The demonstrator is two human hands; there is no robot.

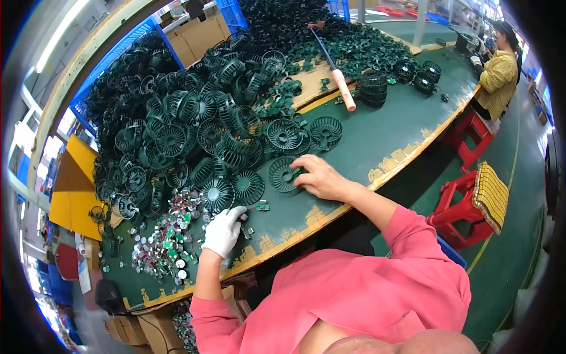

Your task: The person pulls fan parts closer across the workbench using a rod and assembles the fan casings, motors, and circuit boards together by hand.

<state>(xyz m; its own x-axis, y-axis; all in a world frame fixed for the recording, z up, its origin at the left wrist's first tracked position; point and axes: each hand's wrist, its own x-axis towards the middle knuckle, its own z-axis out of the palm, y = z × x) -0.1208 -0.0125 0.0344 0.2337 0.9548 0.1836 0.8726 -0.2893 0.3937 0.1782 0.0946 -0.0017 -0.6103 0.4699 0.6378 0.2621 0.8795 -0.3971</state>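
On the green worktable with a chipped yellow edge (pixel 368 137): a large heap of dark green slotted plastic cages (pixel 177 133) is piled at the left, and a mound of small green circuit boards and silvery discs (pixel 174 242) is spread before it.
Cage at hand: one round dark green slotted plastic cage (pixel 281 176) is laid near the front edge, right of the heap.
Right hand (pixel 318 177): bare; its fingers are curled at that cage's right rim; whether the rim is clamped cannot be told.
Left hand (pixel 224 232): covered by a white glove; its fingertips are brought near small loose parts; whether one is pinched cannot be told.
Set apart: a neat stack of dark green ribbed cages (pixel 373 88) is placed farther right; whether these are finished cannot be told.
Left to handle: by judgement, far more is left heaped than is set apart, and no boards can be made out inside the cage at hand.
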